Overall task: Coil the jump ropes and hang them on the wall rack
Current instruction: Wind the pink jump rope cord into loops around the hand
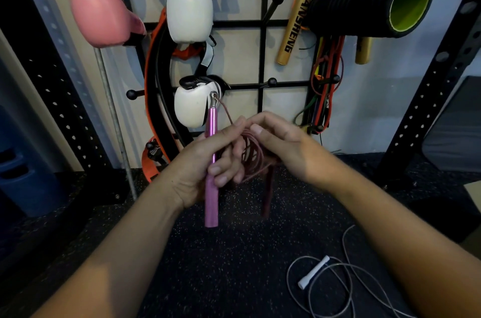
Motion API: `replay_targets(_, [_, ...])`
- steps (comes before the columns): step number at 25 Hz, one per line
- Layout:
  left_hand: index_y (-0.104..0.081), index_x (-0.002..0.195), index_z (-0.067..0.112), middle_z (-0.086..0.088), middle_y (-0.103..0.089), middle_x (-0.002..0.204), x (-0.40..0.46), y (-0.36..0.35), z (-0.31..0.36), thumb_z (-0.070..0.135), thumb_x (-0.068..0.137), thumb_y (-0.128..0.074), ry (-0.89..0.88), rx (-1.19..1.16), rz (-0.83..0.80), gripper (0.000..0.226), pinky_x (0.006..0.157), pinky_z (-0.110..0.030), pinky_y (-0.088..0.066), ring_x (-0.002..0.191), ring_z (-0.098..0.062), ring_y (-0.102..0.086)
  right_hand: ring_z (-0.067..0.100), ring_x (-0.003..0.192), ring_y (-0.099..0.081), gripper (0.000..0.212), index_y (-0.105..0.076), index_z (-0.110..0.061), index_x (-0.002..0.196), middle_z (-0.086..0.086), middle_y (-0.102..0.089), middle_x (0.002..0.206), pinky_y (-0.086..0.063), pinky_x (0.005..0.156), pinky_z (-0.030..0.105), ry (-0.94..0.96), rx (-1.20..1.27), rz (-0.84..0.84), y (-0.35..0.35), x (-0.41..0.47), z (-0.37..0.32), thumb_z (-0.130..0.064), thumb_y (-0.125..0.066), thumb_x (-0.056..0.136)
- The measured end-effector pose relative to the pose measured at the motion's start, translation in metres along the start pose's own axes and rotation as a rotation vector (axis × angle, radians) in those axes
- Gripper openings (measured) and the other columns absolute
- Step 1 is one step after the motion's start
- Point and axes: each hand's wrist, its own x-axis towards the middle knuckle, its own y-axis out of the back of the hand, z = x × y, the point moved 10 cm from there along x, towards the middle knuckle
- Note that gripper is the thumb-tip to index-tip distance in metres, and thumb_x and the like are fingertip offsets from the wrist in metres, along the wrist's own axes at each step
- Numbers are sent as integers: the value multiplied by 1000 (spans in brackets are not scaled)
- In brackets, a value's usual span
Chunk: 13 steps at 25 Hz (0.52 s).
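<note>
My left hand (205, 161) grips a pink jump rope handle (212, 187) held upright, its metal tip near a white boxing glove. A thin dark-red cord (251, 153) runs from that tip and lies in several loops between both hands. My right hand (281, 145) pinches the loops from the right. A second, darker handle (268, 192) hangs blurred below the loops. On the floor at lower right lies a loose grey jump rope (338, 289) with a white handle (313, 272). The black wall rack (263, 57) with ball-tipped pegs is straight ahead.
Pink glove (101, 15) and white boxing gloves (188, 7), an orange-black belt (152, 88), gold sticks (296, 18), a black foam roller (374, 2) and resistance bands (325, 78) hang on the rack. Free pegs (272, 82) stick out at centre. Perforated black uprights (426, 99) flank the rack.
</note>
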Motion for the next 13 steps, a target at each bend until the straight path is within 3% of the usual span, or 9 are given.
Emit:
replay_targets(3, [-58,59,13,6,-34,28,1,0,1,43,90,-58,-45,-38,100,44,48,-25,-47,25,-8,-36,11,75,-62,50,-68,-31,107,-3,-71,80,-43,71,30,-70,125,10,-18,-3,14,-61,-29,106])
replay_targets(5, [-58,59,12,6,-36,29,0,0,1,44,89,-58,-54,-56,112,44,48,-25,-48,26,-8,-37,16,83,-60,52,-67,-37,97,4,-67,86,-42,76,32,-30,117,15,-21,-2,14,-72,-28,97])
replay_targets(7, [-60,60,12,5,-37,29,-1,0,3,44,90,-58,-67,-69,101,44,48,-25,-48,26,-8,-38,20,88,-62,40,-65,-38,96,6,-66,90,-45,78,35,20,86,30,-18,-2,8,-65,-36,98])
replay_targets(9, [-62,62,10,4,-42,31,-1,-3,6,44,90,-57,-70,-62,94,45,50,-25,-49,28,-9,-43,26,78,-61,36,-63,-24,100,8,-67,82,-46,66,37,38,116,44,-17,-3,5,-52,-41,106])
replay_targets(11, [-68,62,8,0,-52,37,-1,-4,6,42,87,-58,-48,-74,91,43,52,-26,-53,34,-12,-52,19,68,-59,36,-58,-10,102,4,-64,74,-43,57,32,70,192,66,-17,-5,2,-43,-42,107])
replay_targets(13, [-74,64,9,-4,-64,47,-2,-4,5,36,83,-62,-28,-88,89,36,54,-25,-57,42,-14,-62,6,62,-57,33,-53,-13,95,-8,-61,69,-42,55,23,79,274,76,-19,-6,2,-43,-43,103])
